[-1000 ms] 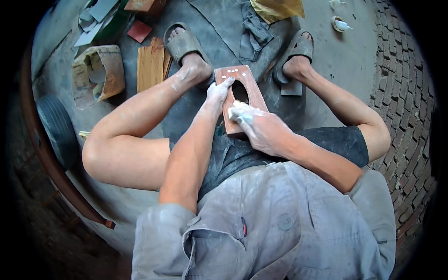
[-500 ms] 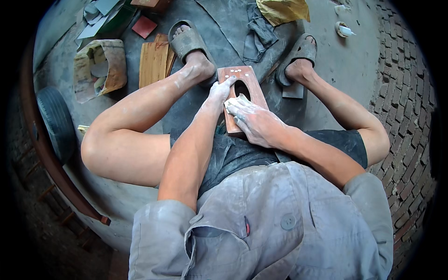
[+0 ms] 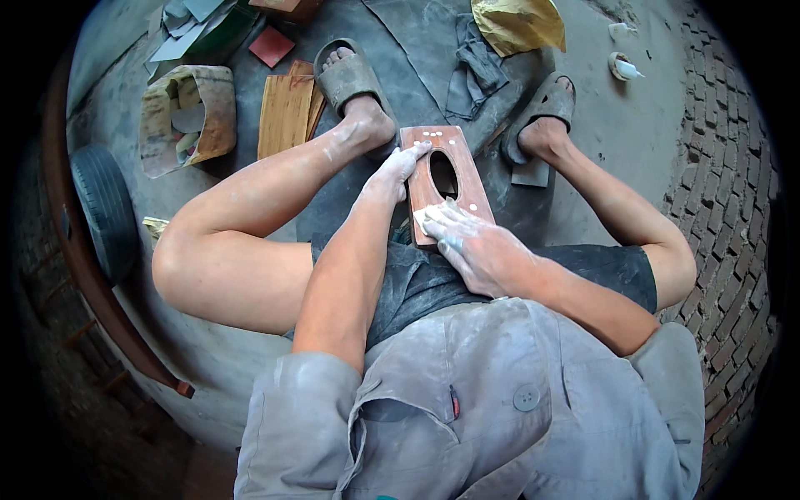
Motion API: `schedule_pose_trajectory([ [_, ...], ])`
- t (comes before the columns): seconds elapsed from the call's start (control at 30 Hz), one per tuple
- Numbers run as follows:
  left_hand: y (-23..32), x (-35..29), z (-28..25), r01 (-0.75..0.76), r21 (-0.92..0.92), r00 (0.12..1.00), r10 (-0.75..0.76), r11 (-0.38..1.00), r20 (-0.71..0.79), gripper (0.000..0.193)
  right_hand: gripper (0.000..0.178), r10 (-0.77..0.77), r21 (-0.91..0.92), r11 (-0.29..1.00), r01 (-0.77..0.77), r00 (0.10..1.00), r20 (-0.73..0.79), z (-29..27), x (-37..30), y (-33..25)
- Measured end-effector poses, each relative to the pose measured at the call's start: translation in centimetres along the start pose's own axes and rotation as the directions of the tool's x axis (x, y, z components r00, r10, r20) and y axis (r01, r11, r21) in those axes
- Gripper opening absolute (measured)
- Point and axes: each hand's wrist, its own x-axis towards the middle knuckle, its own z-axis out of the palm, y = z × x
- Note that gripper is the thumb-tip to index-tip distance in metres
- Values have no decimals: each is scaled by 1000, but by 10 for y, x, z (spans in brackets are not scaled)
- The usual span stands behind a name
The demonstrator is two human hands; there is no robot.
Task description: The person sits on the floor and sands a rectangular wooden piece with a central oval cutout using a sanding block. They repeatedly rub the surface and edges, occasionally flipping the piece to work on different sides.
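Note:
A reddish-brown wooden box (image 3: 472, 177) with an oval hole and small white inlaid dots in its top rests between my thighs, over my dark shorts. My left hand (image 3: 403, 170) is closed round its left side, thumb lying on the top near the far end. Pressed flat on the near end of the top is my right hand (image 3: 477, 248), with a pale folded sheet (image 3: 422, 218), perhaps sandpaper, under its fingers. Most of that sheet is hidden by the fingers. White dust coats both hands.
Thin wooden boards (image 3: 283, 115) lie beyond my left leg, near a stained open container (image 3: 218, 112) with odd pieces inside. Farther off are a red square piece (image 3: 272, 47), a grey cloth (image 3: 473, 73), yellow paper (image 3: 518, 27) and a small white bottle (image 3: 627, 68). A tyre (image 3: 102, 212) stands at left.
My right hand has slid with the pale sheet from beside the oval hole to the box's near end, uncovering the whole hole. The left hand keeps its hold. The view has shifted slightly.

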Motion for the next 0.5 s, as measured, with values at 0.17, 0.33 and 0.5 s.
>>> schedule_pose_trajectory([
  [0.17, -4, 4, -2, -15, 7, 997, 14, 1000, 75, 36, 43, 272, -219, 958, -184, 820, 503, -1, 64, 46],
  [0.33, 9, -13, 9, 75, -41, 995, -72, 996, 72, 37, 43, -27, -39, 999, 29, 998, 55, 0, -3, 8],
  [0.5, 9, -17, 11, 108, -69, 989, -101, 992, 106, 38, 45, 146, -155, 983, -101, 937, 316, 3, 43, 39],
])
